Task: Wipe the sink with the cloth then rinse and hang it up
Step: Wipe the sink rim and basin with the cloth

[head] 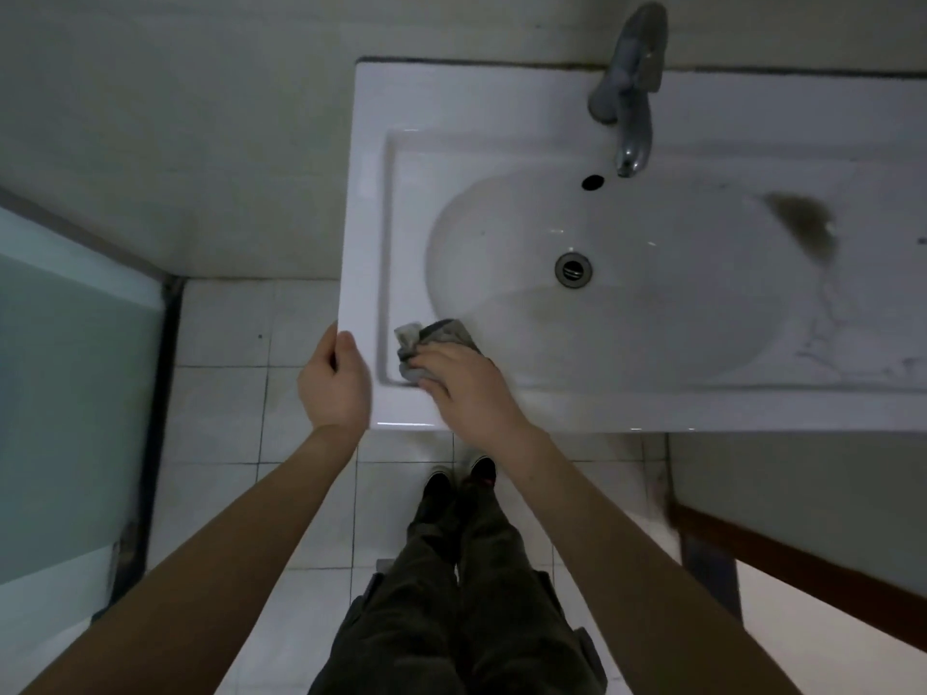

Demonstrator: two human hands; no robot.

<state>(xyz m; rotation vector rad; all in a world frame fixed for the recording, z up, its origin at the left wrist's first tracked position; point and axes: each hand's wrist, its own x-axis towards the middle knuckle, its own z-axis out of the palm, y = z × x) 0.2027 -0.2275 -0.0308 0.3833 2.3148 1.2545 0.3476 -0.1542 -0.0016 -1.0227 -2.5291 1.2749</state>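
Observation:
The white sink (pixel 652 408) has an oval basin with a round drain (pixel 573 268) and a metal tap (pixel 632 87) at its back. A crumpled grey cloth (pixel 436 338) lies on the sink's front left corner, by the basin's edge. My right hand (pixel 466 388) lies on top of the cloth with fingers curled over it. My left hand (pixel 333 381) grips the sink's left front edge, thumb on the top surface. A dark brown stain (pixel 802 223) marks the sink's right side, with faint cracks below it.
White floor tiles (pixel 225 408) lie to the left and below the sink. A frosted glass panel (pixel 70 393) with a dark frame stands at the far left. My legs and dark shoes (pixel 461 474) are under the sink's front edge. A wooden-edged panel (pixel 802 559) sits lower right.

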